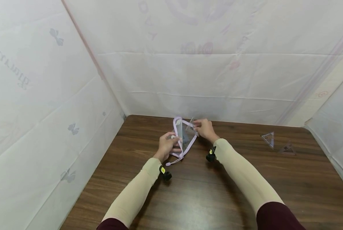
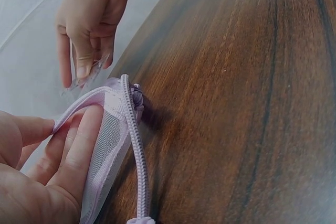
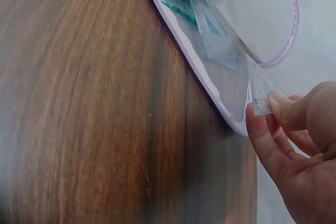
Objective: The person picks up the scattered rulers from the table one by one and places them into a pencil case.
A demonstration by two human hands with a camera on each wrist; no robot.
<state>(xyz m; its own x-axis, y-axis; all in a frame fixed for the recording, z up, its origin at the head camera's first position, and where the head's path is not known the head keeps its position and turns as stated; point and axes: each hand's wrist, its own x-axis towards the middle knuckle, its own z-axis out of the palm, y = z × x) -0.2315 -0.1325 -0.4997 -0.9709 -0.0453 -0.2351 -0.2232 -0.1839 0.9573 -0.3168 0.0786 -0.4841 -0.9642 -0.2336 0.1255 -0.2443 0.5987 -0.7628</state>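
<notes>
A lilac mesh zip pouch point(image 1: 185, 139) stands open on the wooden table point(image 1: 194, 198) near the back wall. My left hand point(image 1: 171, 143) grips its near edge, fingers curled inside the opening point(image 2: 79, 150), beside the zipper point(image 2: 134, 145). My right hand point(image 1: 199, 128) pinches a clear plastic ruler point(image 1: 191, 124) at the pouch's mouth. In the right wrist view the ruler point(image 3: 259, 92) is held between thumb and fingers point(image 3: 283, 109), its far end inside the pouch point(image 3: 231, 72). A teal-edged set square point(image 3: 185, 6) lies in the pouch. From the left wrist, the right hand point(image 2: 86, 30) holds the ruler point(image 2: 86, 77).
Two clear set squares point(image 1: 268, 139) point(image 1: 287, 149) lie on the table at the right. White sheets point(image 1: 59, 95) wall in the left, back and right sides. Black wrist cameras point(image 1: 165, 175) point(image 1: 211, 156) hang under both forearms.
</notes>
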